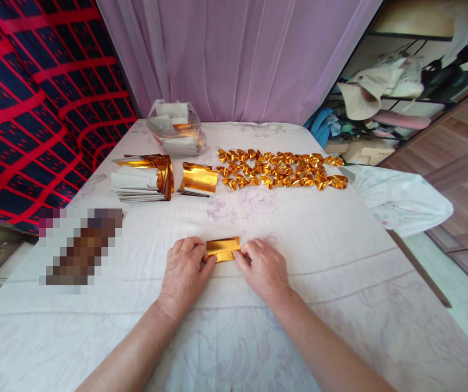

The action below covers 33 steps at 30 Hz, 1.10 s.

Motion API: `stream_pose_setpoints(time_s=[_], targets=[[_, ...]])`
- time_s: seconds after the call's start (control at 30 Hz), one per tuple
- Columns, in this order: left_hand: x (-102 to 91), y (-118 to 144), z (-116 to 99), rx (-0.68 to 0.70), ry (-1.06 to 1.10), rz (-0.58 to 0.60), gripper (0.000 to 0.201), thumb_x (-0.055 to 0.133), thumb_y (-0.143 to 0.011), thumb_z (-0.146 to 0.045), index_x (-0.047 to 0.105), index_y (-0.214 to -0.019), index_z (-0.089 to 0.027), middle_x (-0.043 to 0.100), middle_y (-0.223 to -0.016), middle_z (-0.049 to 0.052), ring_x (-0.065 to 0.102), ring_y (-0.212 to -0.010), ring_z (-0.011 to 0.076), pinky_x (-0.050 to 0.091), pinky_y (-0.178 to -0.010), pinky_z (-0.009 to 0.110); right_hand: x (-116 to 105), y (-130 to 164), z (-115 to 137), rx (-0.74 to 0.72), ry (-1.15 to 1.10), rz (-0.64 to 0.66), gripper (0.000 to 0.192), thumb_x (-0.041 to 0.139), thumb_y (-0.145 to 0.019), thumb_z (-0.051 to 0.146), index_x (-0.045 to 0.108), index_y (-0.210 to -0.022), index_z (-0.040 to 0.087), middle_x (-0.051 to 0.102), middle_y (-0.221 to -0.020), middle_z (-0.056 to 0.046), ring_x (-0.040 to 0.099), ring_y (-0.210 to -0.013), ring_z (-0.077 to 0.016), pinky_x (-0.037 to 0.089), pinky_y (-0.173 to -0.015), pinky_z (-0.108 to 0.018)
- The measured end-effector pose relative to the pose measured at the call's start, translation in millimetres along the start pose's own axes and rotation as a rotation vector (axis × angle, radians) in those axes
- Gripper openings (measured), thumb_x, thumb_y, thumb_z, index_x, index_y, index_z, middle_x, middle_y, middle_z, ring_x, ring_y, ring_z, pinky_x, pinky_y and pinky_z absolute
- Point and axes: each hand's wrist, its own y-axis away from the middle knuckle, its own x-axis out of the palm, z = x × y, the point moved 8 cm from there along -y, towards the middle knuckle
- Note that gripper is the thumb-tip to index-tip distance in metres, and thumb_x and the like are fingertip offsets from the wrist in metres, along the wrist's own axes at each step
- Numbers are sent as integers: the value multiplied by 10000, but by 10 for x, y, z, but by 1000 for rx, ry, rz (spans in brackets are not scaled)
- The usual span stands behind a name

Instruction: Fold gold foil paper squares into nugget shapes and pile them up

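A small sheet of gold foil paper [222, 246] lies on the tablecloth with its near edge folded over in a strip. My left hand [185, 268] grips its left end, thumb on the near fold and fingers curled. At the right end my right hand [263, 267] pinches the same paper between thumb and fingers. Beyond the hands sits a short stack of gold foil sheets [199, 178]. Left of it is a larger fanned stack of foil and white-backed sheets [136, 185]. Rows of folded gold foil pieces [283, 170] spread to the right.
A clear plastic bag [177, 128] holding more sheets stands at the table's back left. A pixelated patch [85, 247] hides something on the left. White cloth [405, 198] hangs past the right edge, near shelves with a cap [362, 92]. A purple curtain [234, 60] closes the back.
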Motion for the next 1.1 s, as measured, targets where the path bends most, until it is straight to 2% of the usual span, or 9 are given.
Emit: stream_pose_setpoints(time_s=[0.33,0.47,0.57,0.7,0.9,1.1], targets=[[-4,0,9,-15,22,-2,187,612,-844,-272,557,-679,-204,618,-958,56,551,-923,234,440,-875,424,6,7,-2,-8,-19,-6,183,598,-858,253,554,-683,220,601,-693,6,552,-687,-151,324,-632,-272],[-14,4,3,-10,-6,-7,143,633,-838,-271,557,-733,-211,619,-952,54,547,-915,238,437,-851,413,4,15,-40,33,-44,-24,82,600,-847,251,572,-775,222,625,-760,4,567,-710,-157,346,-644,-272],[-7,9,-15,-10,-35,20,66,630,-851,-275,605,-811,-229,629,-971,49,548,-921,245,429,-809,403,-1,20,-13,-2,-62,-8,24,585,-863,235,586,-843,221,631,-800,-2,573,-737,-160,355,-662,-274],[5,14,-34,4,-33,40,65,612,-876,-286,672,-874,-264,632,-1027,42,550,-961,245,411,-806,406,-5,20,41,-57,-43,17,89,567,-889,228,607,-810,226,610,-786,-5,563,-751,-161,347,-675,-275],[13,15,-35,-2,-37,47,67,606,-874,-279,669,-873,-257,633,-1025,39,549,-963,247,402,-814,409,-11,6,69,-44,33,38,84,577,-881,238,628,-818,215,601,-791,-18,555,-738,-167,338,-668,-289],[16,7,-61,-12,-68,50,91,615,-867,-322,660,-871,-242,622,-1014,51,542,-965,252,398,-824,410,-13,-23,140,5,102,104,214,614,-865,431,627,-840,219,590,-810,-35,549,-742,-180,326,-647,-294]])
